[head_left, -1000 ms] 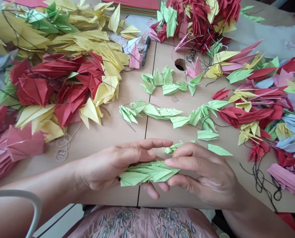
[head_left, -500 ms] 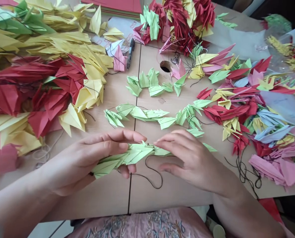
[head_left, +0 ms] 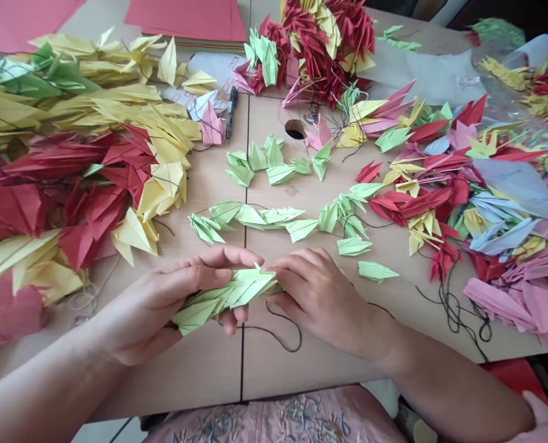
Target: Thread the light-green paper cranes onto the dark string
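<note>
My left hand (head_left: 151,301) is wrapped around a strand of nested light green folded paper cranes (head_left: 230,292), thumb on top and fingertips showing beneath. Against the strand's right end, the closed fingers of my right hand (head_left: 322,298) grip it; they hide what exactly lies between them. A dark thread (head_left: 300,344) loops down below the strand onto the table. Just beyond my hands lies a row of light green cranes (head_left: 280,216). One loose green crane (head_left: 377,271) rests to the right of my right hand.
Red cranes (head_left: 15,206) and yellow cranes (head_left: 163,184) heap up on the left. Mixed coloured cranes (head_left: 499,203) cover the right side, near tangled black thread (head_left: 456,317). A pen (head_left: 231,114), a cable hole (head_left: 294,129) and red paper sheets (head_left: 186,18) are farther back.
My right hand has moved left, its fingers closing against the strand's end. The green paper piece visible under those fingers is now hidden. The view has shifted slightly.
</note>
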Available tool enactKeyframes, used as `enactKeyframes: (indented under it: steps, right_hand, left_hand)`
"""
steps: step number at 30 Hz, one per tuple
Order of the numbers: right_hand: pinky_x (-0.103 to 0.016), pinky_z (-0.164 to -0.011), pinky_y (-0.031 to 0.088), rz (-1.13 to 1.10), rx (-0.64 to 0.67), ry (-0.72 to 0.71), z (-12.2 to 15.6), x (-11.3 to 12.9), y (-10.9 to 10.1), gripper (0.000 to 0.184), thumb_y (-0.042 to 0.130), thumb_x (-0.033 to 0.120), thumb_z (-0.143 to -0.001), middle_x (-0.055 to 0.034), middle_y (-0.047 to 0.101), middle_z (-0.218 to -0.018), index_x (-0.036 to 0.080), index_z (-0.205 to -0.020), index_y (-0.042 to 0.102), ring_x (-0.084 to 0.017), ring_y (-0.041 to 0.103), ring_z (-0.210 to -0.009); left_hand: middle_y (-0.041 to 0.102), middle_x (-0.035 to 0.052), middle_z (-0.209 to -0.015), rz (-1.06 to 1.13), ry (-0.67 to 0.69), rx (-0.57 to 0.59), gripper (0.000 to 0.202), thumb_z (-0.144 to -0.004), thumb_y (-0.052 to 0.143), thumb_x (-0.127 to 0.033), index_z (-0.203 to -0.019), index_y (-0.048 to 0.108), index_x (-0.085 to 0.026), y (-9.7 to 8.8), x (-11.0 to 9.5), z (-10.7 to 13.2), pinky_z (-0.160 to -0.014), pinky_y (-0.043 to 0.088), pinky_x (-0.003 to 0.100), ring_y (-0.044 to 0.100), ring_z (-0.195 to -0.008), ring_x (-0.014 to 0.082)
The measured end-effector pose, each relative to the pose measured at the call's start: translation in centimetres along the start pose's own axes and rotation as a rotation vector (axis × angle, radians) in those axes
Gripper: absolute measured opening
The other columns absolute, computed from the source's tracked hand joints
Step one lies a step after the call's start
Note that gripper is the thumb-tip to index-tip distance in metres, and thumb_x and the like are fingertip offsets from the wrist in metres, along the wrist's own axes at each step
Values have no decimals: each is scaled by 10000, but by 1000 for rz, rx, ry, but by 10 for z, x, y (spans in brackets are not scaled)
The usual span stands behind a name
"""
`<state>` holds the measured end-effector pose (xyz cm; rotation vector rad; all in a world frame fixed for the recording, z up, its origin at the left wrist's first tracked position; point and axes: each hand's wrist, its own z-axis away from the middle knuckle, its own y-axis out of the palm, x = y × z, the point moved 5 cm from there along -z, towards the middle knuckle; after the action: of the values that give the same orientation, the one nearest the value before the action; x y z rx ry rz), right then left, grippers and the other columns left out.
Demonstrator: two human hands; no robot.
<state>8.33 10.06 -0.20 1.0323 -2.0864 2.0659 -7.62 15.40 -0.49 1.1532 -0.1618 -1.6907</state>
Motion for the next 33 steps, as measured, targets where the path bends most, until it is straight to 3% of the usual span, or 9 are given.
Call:
enactKeyframes:
  steps: [3,6,10,14,17,24,29,33]
  right_hand:
    - [-405,-799,431,-49,-20,21,0,-3,-3,92,637,165,-902,-62,700,-969,144,-992,642,-259,606,-926]
    - [-405,-830,443,-138,-103,45,1,-8,-14,149,657,210,-909,-56,704,-985,154,-1044,632,-239,626,-937]
    - [-350,-835,503,-345,-225,127,2,-16,-26,197,674,158,-871,-58,694,-982,152,-1061,623,-193,652,-924]
    - [-299,-845,544,-547,-273,221,6,-22,-27,379,652,112,-847,-38,669,-1025,185,-1211,572,-148,654,-910]
    - [-285,-881,545,-643,-278,187,7,-22,-27,475,584,55,-864,-28,636,-1075,221,-1307,544,-127,639,-952]
    - [-275,-907,530,-527,-239,193,7,-24,-29,339,638,114,-895,-42,602,-1114,209,-1221,635,-144,599,-1044]
    - [-305,-964,525,-364,-215,198,8,-24,-25,347,646,172,-925,-74,606,-1147,170,-1272,630,-175,600,-1106]
    - [-272,-971,540,-389,-265,206,10,-26,-26,460,654,165,-922,-97,572,-1276,147,-1369,549,-148,634,-1080]
  left_hand:
    - [766,56,-808,16,6,5,195,-895,633,-274,-1051,713,-188,-1,-2,2,-635,556,197,696,-664,144]
    - [766,57,-839,63,36,37,176,-874,659,-265,-1022,729,-199,-1,-5,4,-610,561,196,698,-659,144]
    - [749,33,-842,76,57,92,167,-869,672,-266,-1008,749,-216,1,-6,6,-611,574,209,702,-682,154]
    - [732,18,-850,27,33,114,172,-863,693,-293,-997,768,-217,2,-4,8,-627,576,217,699,-704,160]
    - [738,31,-864,-13,15,128,177,-856,698,-306,-984,780,-215,2,-2,8,-631,584,230,700,-714,173]
    - [764,56,-877,-55,29,127,196,-775,754,-370,-929,804,-260,3,0,4,-586,596,223,697,-664,184]
    - [768,55,-881,-53,30,135,168,-789,750,-359,-910,808,-257,4,-2,5,-585,593,221,701,-654,173]
    - [769,58,-899,-38,37,140,183,-809,742,-352,-941,800,-238,4,-2,6,-604,596,219,705,-672,166]
